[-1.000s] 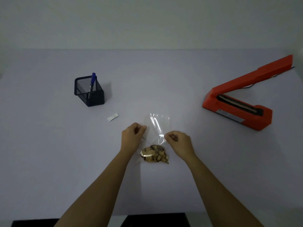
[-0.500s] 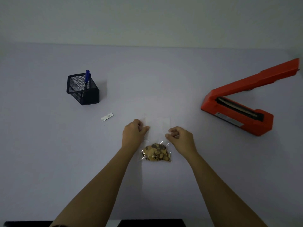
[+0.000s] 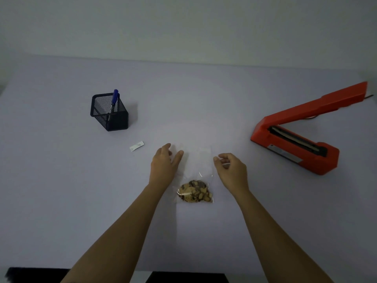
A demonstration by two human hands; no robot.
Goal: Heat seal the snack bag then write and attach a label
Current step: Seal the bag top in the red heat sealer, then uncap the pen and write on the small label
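The clear snack bag lies flat on the table, with brown snacks gathered at its near end and its open end pointing away from me. My left hand rests with fairly straight fingers at the bag's upper left edge, thumb on the plastic. My right hand hovers just right of the bag, fingers loosely curled and holding nothing. A small white label lies to the left. The blue pen stands in a black mesh holder. The red heat sealer sits at the right with its arm raised.
The table's near edge runs along the bottom of the view, dark below it. A cord leaves the sealer's far end toward the right. A plain wall stands behind the table.
Both hands pinched the bag's top corners and held it raised a second ago. The bag now lies flat and both hands have let go of it.
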